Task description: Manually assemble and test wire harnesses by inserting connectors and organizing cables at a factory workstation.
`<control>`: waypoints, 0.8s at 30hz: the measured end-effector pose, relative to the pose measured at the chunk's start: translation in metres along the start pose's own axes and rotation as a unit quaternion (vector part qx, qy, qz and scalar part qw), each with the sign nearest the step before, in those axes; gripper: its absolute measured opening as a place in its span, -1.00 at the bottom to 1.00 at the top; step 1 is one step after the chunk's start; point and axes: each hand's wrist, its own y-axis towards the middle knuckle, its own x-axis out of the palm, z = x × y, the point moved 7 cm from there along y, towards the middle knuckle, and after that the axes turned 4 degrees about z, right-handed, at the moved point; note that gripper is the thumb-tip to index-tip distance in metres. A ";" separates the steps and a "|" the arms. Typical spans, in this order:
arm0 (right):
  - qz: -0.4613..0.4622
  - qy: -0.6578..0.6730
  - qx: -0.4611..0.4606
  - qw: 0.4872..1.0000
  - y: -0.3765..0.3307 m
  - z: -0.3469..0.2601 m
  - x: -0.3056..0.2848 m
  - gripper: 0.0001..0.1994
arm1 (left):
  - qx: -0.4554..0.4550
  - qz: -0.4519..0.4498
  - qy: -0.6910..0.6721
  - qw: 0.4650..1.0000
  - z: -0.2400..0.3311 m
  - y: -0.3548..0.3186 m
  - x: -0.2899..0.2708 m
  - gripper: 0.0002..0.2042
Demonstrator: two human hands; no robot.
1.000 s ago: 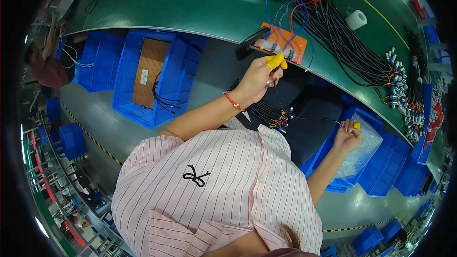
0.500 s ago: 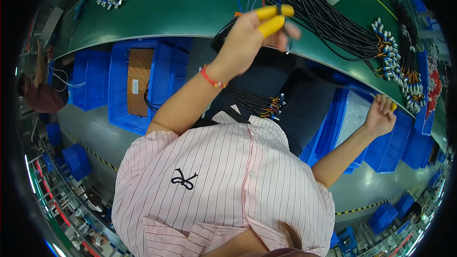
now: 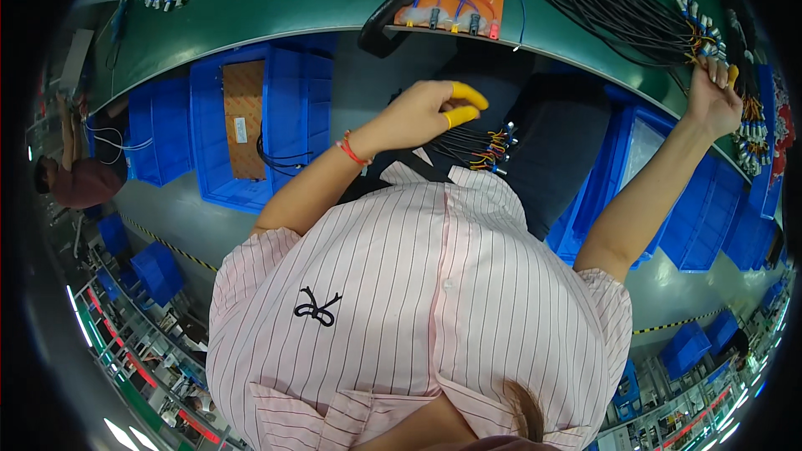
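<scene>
My left hand (image 3: 422,115), with yellow covers on two fingers, is held above my lap with its fingers curled in. Whatever it may pinch is hidden. Just below and right of it, a bundle of black cables (image 3: 455,144) with metal connectors and orange wire ends lies across my lap. Out at the far right, my right hand (image 3: 714,102) has its fingers bent round the connector end of a black cable (image 3: 695,57). That end belongs to the large pile of black cables (image 3: 597,4) on the green table (image 3: 284,8).
An orange board (image 3: 455,0) with blue and red wires and several sockets sits at the table's edge. A black curved handle-like part (image 3: 386,25) is beside it. Blue bins (image 3: 288,125) stand under the table. Another person (image 3: 88,175) is at far left.
My left hand has dropped from the table edge to above my lap. My right hand has moved up and outward to the connector ends. The orange board has come into full view.
</scene>
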 end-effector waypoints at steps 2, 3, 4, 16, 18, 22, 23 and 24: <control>-0.031 0.032 0.021 0.999 0.010 0.002 0.004 -0.68 | 0.032 0.030 0.114 0.992 -0.016 -0.006 0.009 -0.80; -0.023 0.020 0.009 0.999 0.013 0.000 0.006 -0.69 | 0.077 0.041 0.185 0.979 -0.018 -0.009 0.014 -0.79; -0.018 0.008 -0.002 1.000 0.013 0.003 0.016 -0.69 | 0.092 0.046 0.209 0.973 -0.022 -0.009 0.018 -0.80; -0.085 -0.685 -0.452 0.564 -0.111 0.034 0.101 -0.72 | 0.134 0.009 0.278 0.951 -0.022 0.015 0.042 -0.86; -0.129 -0.561 -0.211 0.790 -0.155 0.077 0.080 -0.72 | 0.110 0.032 0.186 0.976 -0.024 0.008 0.037 -0.86; -0.341 -0.589 0.043 0.731 -0.251 0.167 0.057 -0.78 | 0.001 -0.037 -0.008 0.999 0.005 0.003 0.024 -0.85; -0.355 -0.590 0.083 0.720 -0.267 0.181 0.038 -0.78 | 0.020 -0.035 -0.011 0.999 0.016 0.002 0.017 -0.85; -0.290 -0.560 0.174 0.756 -0.271 0.183 0.022 -0.79 | 0.039 -0.030 -0.015 0.999 0.022 -0.001 0.010 -0.86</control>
